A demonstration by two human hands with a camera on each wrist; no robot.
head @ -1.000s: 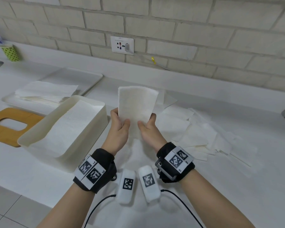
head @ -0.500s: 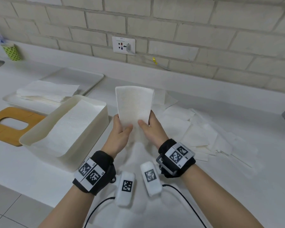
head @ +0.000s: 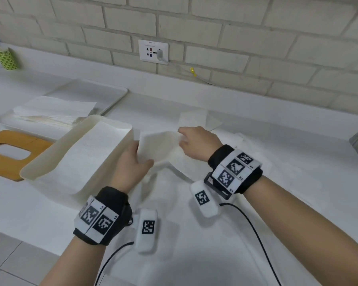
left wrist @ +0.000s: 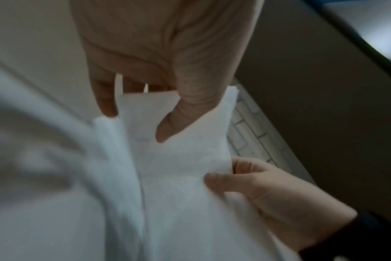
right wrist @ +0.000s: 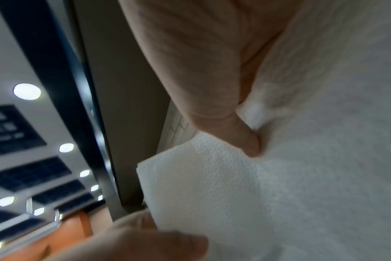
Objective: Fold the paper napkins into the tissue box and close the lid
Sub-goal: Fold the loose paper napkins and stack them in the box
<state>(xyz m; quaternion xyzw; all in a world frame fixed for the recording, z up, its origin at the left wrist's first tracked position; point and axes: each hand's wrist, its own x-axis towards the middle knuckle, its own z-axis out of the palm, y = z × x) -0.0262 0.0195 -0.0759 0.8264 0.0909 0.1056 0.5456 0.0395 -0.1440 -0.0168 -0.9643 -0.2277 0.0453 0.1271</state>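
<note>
A white paper napkin (head: 160,148) hangs between both hands just right of the open white tissue box (head: 50,164). My left hand (head: 132,162) pinches its near left edge, thumb on top. My right hand (head: 196,141) pinches its far right corner. In the left wrist view the napkin (left wrist: 181,141) sits under the left thumb, with the right hand's fingers (left wrist: 246,178) on its edge. The right wrist view shows the napkin (right wrist: 212,185) pinched under the right thumb. Folded napkins (head: 91,149) lie inside the box. The wooden lid (head: 10,153) with an oval slot lies flat to the box's left.
A white tray (head: 87,93) with a stack of napkins (head: 52,112) stands behind the box. Several loose napkins (head: 246,162) cover the counter on the right. A green cup (head: 5,57) stands at the far left; a wall socket (head: 153,51) is on the brick wall.
The napkin was held upright by its lower corners; now it is lowered and lies flatter. My right hand has moved up to its far corner, and both hands have shifted toward the box.
</note>
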